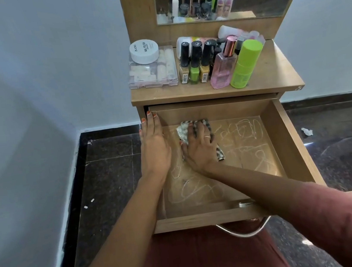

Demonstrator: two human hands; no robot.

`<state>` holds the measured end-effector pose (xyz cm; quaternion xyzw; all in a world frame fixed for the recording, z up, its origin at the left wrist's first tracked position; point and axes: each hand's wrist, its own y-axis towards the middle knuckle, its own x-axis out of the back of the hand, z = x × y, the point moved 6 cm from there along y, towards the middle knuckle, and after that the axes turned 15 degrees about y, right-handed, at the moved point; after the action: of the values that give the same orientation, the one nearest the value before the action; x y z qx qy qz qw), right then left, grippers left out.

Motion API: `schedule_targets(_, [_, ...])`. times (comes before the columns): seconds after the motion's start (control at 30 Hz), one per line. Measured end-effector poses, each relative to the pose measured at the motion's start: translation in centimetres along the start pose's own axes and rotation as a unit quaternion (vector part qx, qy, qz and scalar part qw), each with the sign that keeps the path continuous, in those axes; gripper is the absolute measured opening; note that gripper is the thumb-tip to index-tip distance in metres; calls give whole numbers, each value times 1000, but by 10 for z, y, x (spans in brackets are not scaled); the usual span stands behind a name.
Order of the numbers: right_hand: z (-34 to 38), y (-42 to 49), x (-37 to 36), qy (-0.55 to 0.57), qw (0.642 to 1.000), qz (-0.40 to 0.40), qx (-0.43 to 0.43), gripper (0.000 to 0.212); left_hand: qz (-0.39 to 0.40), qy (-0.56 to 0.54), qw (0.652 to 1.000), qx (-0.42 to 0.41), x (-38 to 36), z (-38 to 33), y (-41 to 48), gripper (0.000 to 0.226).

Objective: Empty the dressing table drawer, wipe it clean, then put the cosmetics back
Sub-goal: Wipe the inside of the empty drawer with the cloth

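Wooden and pulled out, the brown dressing-table drawer (284, 140) is emptied; the bottled cosmetics (196, 62) stand on the tabletop (274, 69) above. The left hand (154, 145) lies flat, fingers straight, along its left wall; the right hand (199, 148), fingers spread, presses a black-and-white checked cloth (182, 130) onto the streaked bottom. Wiping looks partway done; restocking remains.

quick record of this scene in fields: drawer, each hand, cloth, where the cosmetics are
drawer: pulled open, only the cloth inside, pale scribble marks on its floor
left hand: flat along the drawer's left wall, fingers straight
right hand: presses the cloth on the drawer floor
cloth: checked, bunched under the right hand
table top: white jar on clear box, nail polish bottles, pink bottle, green bottle
stage: wiping, nothing put back yet
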<state>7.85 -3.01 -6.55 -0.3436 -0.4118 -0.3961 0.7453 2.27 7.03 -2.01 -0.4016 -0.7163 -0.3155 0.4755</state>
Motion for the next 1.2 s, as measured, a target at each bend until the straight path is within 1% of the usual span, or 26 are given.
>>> schedule_targets(0.1, [22, 1, -8, -7, 999, 12, 32, 61, 0, 7, 1000, -1, -1, 1, 1, 54])
schedule_targets(0.23, [45, 2, -21, -26, 995, 28, 97, 75, -4, 23, 1000, 4, -1, 1, 0, 52])
schedule_targets(0.37, [44, 1, -26, -76, 985, 41, 152, 77, -16, 85, 996, 1, -1, 1, 0, 52])
schedule_targets(0.47, [42, 4, -27, -60, 982, 45, 173, 74, -14, 101, 995, 5, -1, 2, 0, 50])
schedule_targets(0.57, [35, 7, -25, -62, 981, 30, 183, 64, -8, 114, 993, 2, -1, 2, -1, 52])
schedule_targets(0.63, [26, 8, -20, -44, 981, 26, 188, 57, -6, 114, 993, 1, -1, 3, -1, 53])
schedule_targets(0.83, [-28, 3, 13, -27, 988, 11, 154, 54, -7, 90, 996, -3, -2, 3, -1, 55])
schedule_targets(0.9, [-54, 1, 26, -22, 992, 11, 128, 53, -12, 81, 997, -5, -1, 3, -2, 54])
schedule_targets(0.97, [-80, -1, 40, -16, 995, 12, 95, 58, -16, 74, 997, -7, -1, 3, -2, 54])
schedule_targets(1.03, [-103, -3, 51, -3, 999, 9, 50, 55, -17, 68, 997, -8, -1, 2, -1, 54])
schedule_targets(1.1, [-116, -3, 57, 6, 1000, -3, 18, 53, -18, 63, 998, -9, -2, 2, -1, 54])
schedule_targets(1.2, [-115, -2, 56, 9, 1000, -27, 5, 55, -21, 59, 998, -6, -3, 2, 0, 55])
